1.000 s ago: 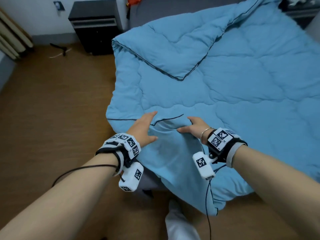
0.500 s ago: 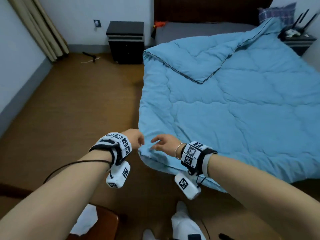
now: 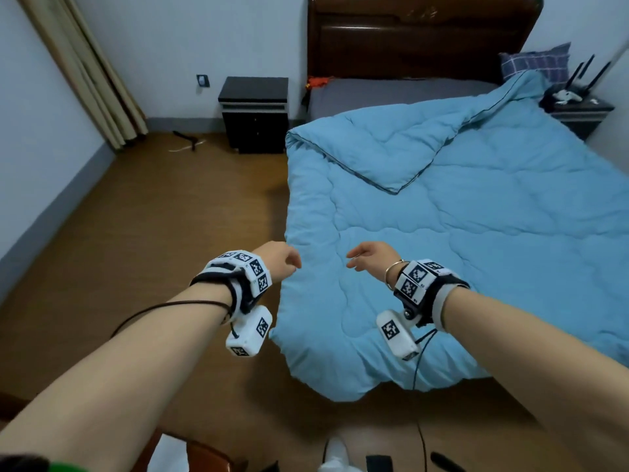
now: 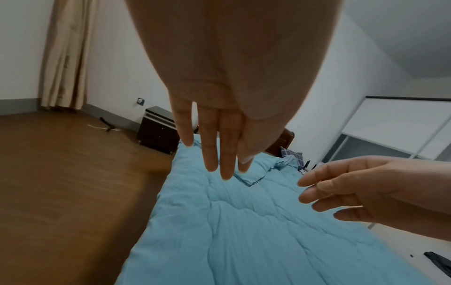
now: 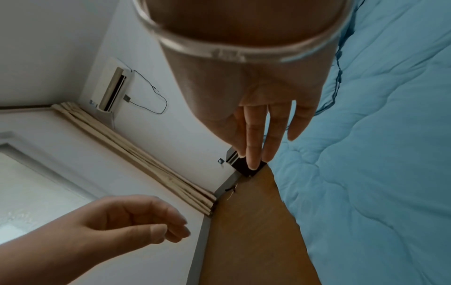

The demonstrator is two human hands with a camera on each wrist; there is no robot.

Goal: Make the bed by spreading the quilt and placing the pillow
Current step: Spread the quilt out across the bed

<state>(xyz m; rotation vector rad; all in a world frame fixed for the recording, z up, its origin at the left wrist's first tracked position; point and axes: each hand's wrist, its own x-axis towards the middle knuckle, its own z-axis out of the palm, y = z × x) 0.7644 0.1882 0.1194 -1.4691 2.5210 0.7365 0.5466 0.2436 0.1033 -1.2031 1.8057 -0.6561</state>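
Note:
A light blue quilt [image 3: 476, 233] covers most of the bed, its near corner hanging over the foot. The far left corner is folded back in a triangle [image 3: 384, 155], which bares grey sheet near the headboard. A checked pillow [image 3: 536, 64] leans at the far right of the headboard. My left hand [image 3: 284, 260] hovers at the quilt's left edge, fingers relaxed and holding nothing. My right hand [image 3: 369, 257] hangs above the quilt, fingers loose and holding nothing. In the left wrist view the left fingers [image 4: 214, 146] point straight over the quilt [image 4: 244, 231]. The right fingers [image 5: 258, 135] also hang straight.
A dark nightstand [image 3: 255, 112] stands left of the bed by the wall. A second nightstand [image 3: 578, 112] with a router sits at the far right. Brown wooden floor [image 3: 153, 250] stretches to the left, with curtains [image 3: 81, 69] in the corner. A dark wooden headboard [image 3: 418, 35] backs the bed.
Both hands have let go of the quilt's near corner and lifted off it. The corner now lies flatter over the foot of the bed. My view has risen.

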